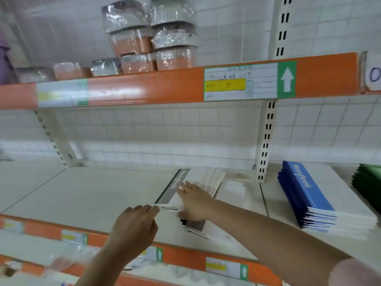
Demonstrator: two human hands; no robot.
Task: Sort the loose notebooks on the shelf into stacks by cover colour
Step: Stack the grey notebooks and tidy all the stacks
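Observation:
A pile of grey-and-white notebooks (pixel 175 185) lies on the middle of the white shelf (pixel 92 188). My right hand (pixel 195 200) rests flat on top of the pile, fingers straight and pointing to the back left. My left hand (pixel 135 228) is at the pile's near left corner, its fingertips touching the edge of the top notebook. A stack of blue notebooks (pixel 307 195) stands on the shelf to the right. Beyond it, at the right edge, is a stack of green notebooks (pixel 369 182).
An orange shelf beam (pixel 144 87) with labels runs overhead, carrying several plastic-wrapped packs (pixel 148 38). A white slotted upright (pixel 266 141) stands between the grey pile and the blue stack. The shelf's orange front edge (pixel 185 256) is below my forearms.

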